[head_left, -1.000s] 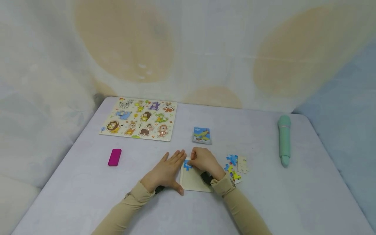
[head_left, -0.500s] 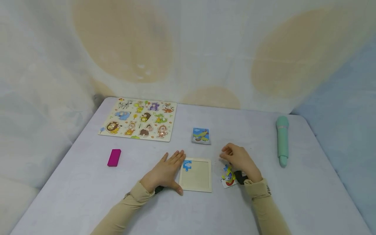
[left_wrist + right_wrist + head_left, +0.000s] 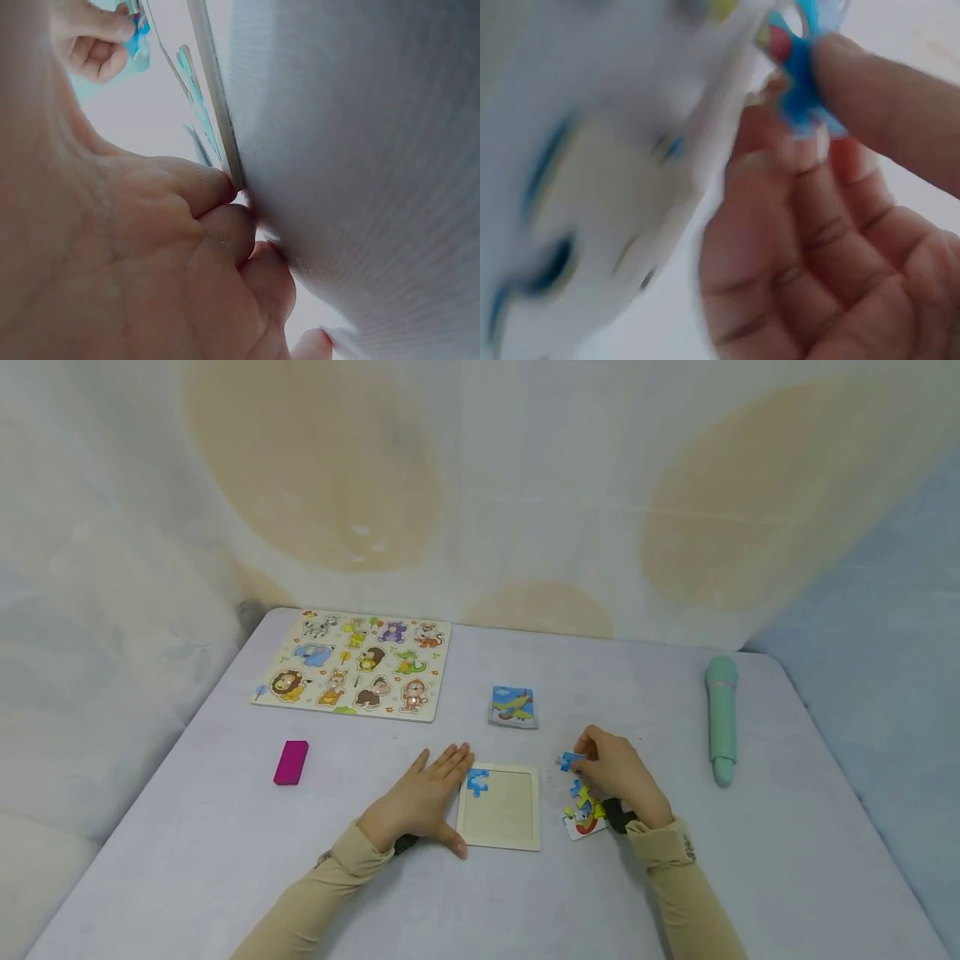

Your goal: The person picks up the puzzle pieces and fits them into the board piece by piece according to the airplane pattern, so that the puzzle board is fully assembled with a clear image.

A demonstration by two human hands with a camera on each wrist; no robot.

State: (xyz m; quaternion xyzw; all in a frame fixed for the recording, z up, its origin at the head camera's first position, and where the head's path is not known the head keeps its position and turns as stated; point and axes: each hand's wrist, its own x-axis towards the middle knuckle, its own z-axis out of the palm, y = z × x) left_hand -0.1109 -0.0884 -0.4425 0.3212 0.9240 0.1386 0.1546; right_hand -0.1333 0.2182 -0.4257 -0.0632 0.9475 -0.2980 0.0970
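Red-marked blue puzzle piece (image 3: 804, 79), cream frame (image 3: 498, 810), magenta block (image 3: 291, 762), mint-green stick (image 3: 722, 718), animal-patterned board (image 3: 350, 673), beige sleeves (image 3: 693, 893)

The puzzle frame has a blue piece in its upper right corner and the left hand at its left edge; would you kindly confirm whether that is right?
Not quite: the head view shows the blue piece in the upper left corner of the puzzle frame, with the left hand at its left edge.
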